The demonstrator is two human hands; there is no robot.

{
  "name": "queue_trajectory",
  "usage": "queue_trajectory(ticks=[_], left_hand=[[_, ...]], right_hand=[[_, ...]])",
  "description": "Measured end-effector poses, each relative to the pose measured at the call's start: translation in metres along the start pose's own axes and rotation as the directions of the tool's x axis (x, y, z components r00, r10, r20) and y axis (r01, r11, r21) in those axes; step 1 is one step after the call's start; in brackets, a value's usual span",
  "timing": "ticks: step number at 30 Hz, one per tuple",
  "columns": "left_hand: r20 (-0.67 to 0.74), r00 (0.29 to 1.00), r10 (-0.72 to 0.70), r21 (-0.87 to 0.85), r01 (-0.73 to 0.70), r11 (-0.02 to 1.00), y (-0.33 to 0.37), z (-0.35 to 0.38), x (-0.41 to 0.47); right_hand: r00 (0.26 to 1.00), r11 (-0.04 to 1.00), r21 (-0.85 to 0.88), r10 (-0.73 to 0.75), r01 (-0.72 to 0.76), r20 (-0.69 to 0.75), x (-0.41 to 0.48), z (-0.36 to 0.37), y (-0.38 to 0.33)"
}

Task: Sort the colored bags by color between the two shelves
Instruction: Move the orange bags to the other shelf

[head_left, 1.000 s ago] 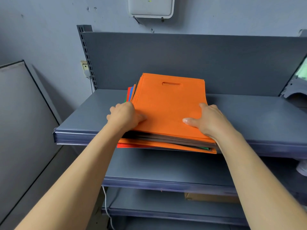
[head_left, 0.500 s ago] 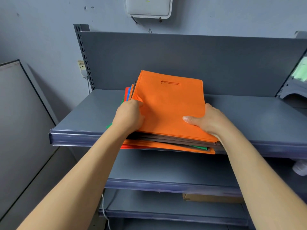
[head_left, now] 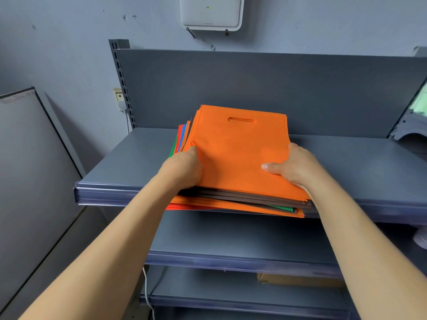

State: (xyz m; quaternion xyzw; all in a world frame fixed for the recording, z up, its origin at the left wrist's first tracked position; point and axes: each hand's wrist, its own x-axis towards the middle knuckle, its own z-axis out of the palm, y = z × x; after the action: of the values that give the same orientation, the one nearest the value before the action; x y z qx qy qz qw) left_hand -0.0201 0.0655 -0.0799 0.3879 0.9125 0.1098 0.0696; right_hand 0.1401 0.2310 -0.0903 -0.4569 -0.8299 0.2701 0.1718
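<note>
Coloured fabric bags (head_left: pixel 233 199), flat and stacked in one pile, lie on the top grey metal shelf (head_left: pixel 138 162), at about 12 o'clock from where I watch. The pile's near edge juts out over the shelf lip. The uppermost orange bag with a slot handle (head_left: pixel 240 144) covers the pile. Beneath it I see dark brown, green and more orange edges at the near side, and red, blue and green edges fanning out at 9 o'clock.

The left hand (head_left: pixel 182 169) grips the pile's 9 o'clock edge, curled round the upper layers with its fingertips hidden underneath. The right hand (head_left: pixel 293 169) clamps the 3 o'clock edge. Its thumb lies flat on the orange top and its fingers are tucked out of sight below. I cannot tell how many layers either hand has.

Below, at 6 o'clock, a second grey shelf (head_left: pixel 231 239) stands bare where I can see it. A brown cardboard box (head_left: pixel 300 279) sits on the shelf under that, toward 5 o'clock. A white wall-mounted box with a small green light (head_left: pixel 211 12) hangs at 12 o'clock. A grey panel (head_left: pixel 30 169) leans at 9 o'clock.
</note>
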Motion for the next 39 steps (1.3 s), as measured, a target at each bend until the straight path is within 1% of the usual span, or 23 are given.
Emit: queue_trajectory(ticks=[5,7,12,16,19,23,25,30,35,39], left_hand=[[0.006,1.0,-0.021,0.007,0.021,1.0,0.005,-0.007,-0.002],[-0.009,1.0,0.001,0.001,-0.001,1.0,0.007,-0.006,-0.002],[-0.072,0.98,0.188,0.029,-0.186,0.982,0.015,0.0,-0.011],[-0.083,0.96,0.267,0.071,-0.262,0.963,0.021,0.0,-0.015],[-0.036,0.971,0.238,0.05,-0.236,0.97,0.019,-0.002,-0.012],[0.068,0.989,0.135,0.008,-0.136,0.991,0.014,-0.005,-0.01],[0.099,0.989,0.107,-0.002,-0.107,0.994,0.014,-0.007,-0.01],[0.132,0.986,0.102,0.007,-0.104,0.995,0.018,-0.013,-0.014],[0.095,0.986,0.137,0.016,-0.139,0.99,0.023,-0.011,-0.018],[-0.007,0.987,0.158,-0.023,-0.158,0.987,0.027,-0.009,-0.02]], right_hand=[[1.0,1.0,0.001,0.0,0.0,0.009,0.002,0.001,-0.001],[1.0,1.0,-0.001,0.004,-0.004,0.005,0.002,0.001,-0.001],[1.0,1.0,-0.012,0.006,-0.006,-0.014,0.004,-0.001,0.0],[0.999,1.0,-0.025,0.007,-0.008,-0.033,0.004,-0.002,0.002],[0.999,1.0,-0.02,0.021,-0.021,-0.038,0.002,-0.002,0.003],[0.999,1.0,-0.002,0.018,-0.018,-0.034,0.0,-0.001,0.004],[0.999,1.0,-0.003,0.012,-0.013,-0.04,-0.001,-0.001,0.005],[0.998,0.999,-0.046,0.014,-0.016,-0.054,-0.002,-0.001,0.002],[0.998,0.998,-0.062,0.018,-0.022,-0.06,-0.004,-0.001,-0.002],[0.998,0.996,-0.085,0.022,-0.028,-0.066,-0.008,-0.002,-0.006]])
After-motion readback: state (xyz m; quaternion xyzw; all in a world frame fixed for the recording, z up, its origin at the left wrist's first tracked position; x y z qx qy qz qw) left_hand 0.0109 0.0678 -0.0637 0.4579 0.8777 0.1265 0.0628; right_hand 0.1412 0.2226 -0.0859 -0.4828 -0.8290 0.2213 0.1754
